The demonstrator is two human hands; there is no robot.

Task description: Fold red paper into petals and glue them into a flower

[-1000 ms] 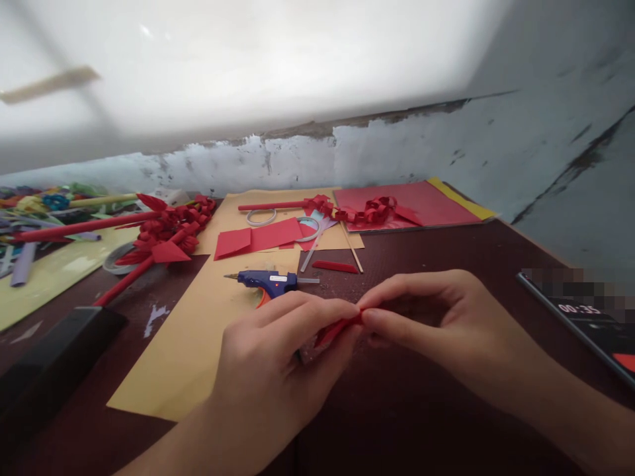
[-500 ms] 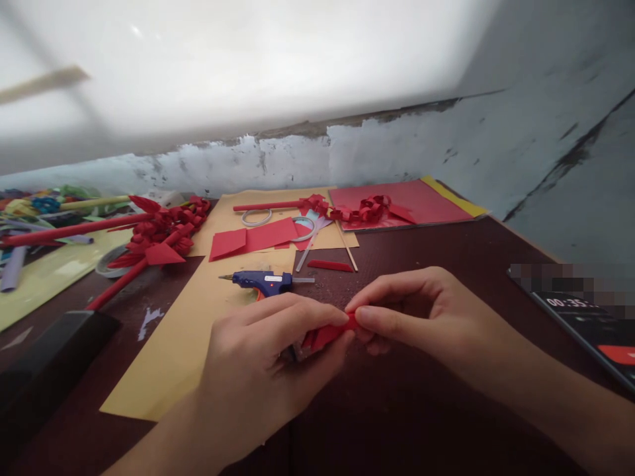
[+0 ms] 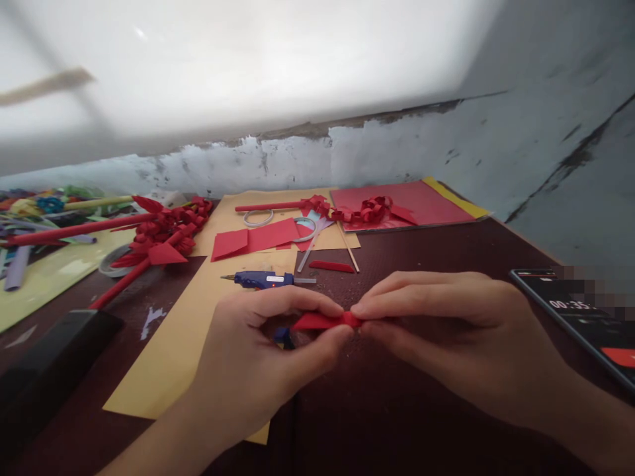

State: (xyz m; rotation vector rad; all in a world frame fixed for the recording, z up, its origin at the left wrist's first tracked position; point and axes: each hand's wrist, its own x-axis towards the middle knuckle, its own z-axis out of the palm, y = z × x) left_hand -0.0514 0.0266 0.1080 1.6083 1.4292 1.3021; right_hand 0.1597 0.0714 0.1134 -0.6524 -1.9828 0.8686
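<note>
Between my two hands, over the dark table, is a small folded piece of red paper (image 3: 317,322). My left hand (image 3: 268,350) pinches it between thumb and fingers, its wide end pointing left inside the hand. At the narrow right end, the fingertips of my right hand (image 3: 436,317) close on the same paper, partly hiding it. Just beyond my left hand lies a blue hot glue gun (image 3: 262,279) with a clear glue stick in its back; the hand covers part of its handle. A thin red paper strip (image 3: 331,266) rests behind the hands.
Red paper flowers on stems (image 3: 166,231) lie at left, by a black box (image 3: 59,357). Tan paper sheets (image 3: 169,344), red paper pieces (image 3: 268,235), tape rings (image 3: 258,218) and a red folder (image 3: 421,198) spread toward the wall. A phone (image 3: 570,317) showing a timer stands at right.
My right hand has turned, its fingers now stretched more level along the paper's narrow end. The red paper has rolled, showing a flatter, pointed side. My left hand's thumb and fingers have spread slightly.
</note>
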